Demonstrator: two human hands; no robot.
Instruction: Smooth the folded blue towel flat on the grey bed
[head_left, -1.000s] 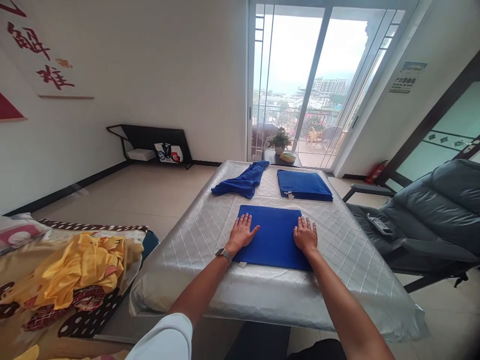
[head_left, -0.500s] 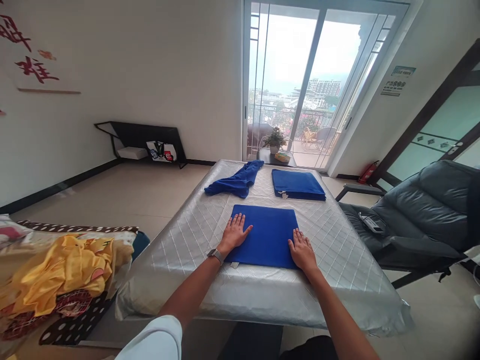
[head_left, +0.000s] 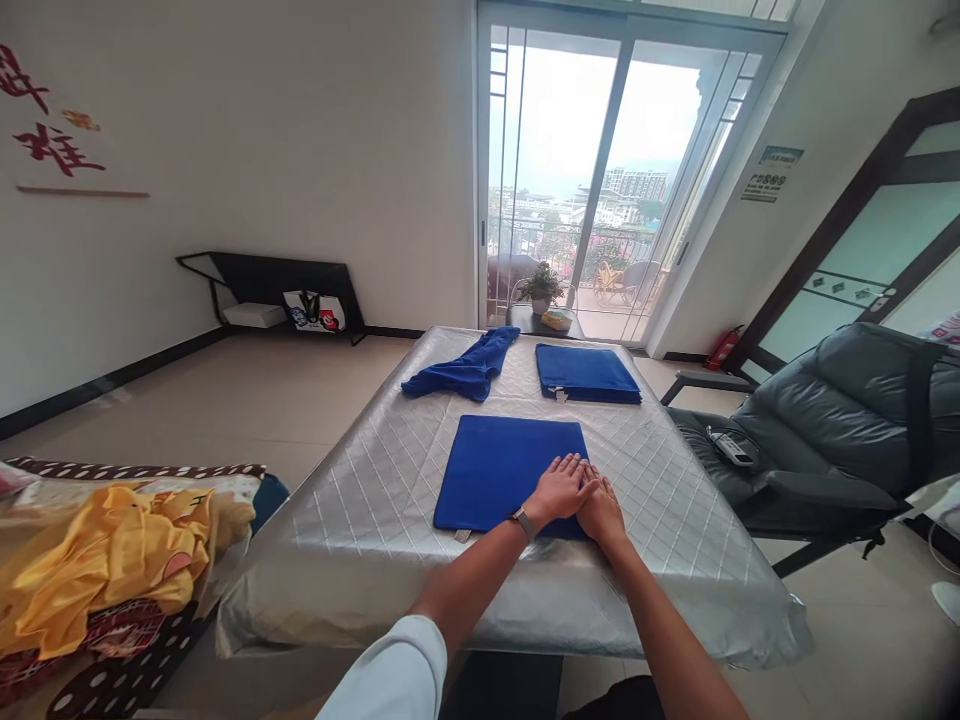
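My left hand [head_left: 561,490] and right hand [head_left: 602,508] lie flat, together, at the right edge of the blue cloth [head_left: 495,468], lower centre of the frame; my left is nearer its middle, its long axis hard to judge.

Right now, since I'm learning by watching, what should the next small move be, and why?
Probably slide the left hand to the left edge of the flat blue cloth: that hand and the right hand crowd its right side, and no hand is on its left.

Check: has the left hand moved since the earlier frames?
Yes, rightward: against the silver table cover, the left hand went from the left edge of the flat blue cloth to its right side, beside the right hand.
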